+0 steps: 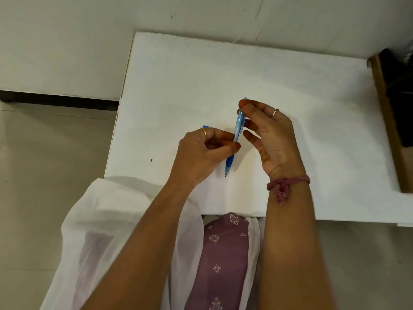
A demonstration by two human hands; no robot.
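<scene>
A light blue pen (pixel 239 128) with a darker blue grip stands almost upright over the white table (pixel 312 97), its tip pointing down toward me. My left hand (pixel 201 153) pinches the pen's middle between thumb and fingers. My right hand (pixel 270 135) holds the pen's upper part, with a fingertip on its top end. A small blue piece (pixel 206 126) peeks out behind my left hand's knuckles; what it is cannot be told.
The table's left edge runs beside the tiled floor (pixel 44 175). A brown wooden strip (pixel 391 130) and a dark object (pixel 400 97) lie at the right edge. A tiny dark speck (pixel 151 160) sits on the table. A white wall stands behind.
</scene>
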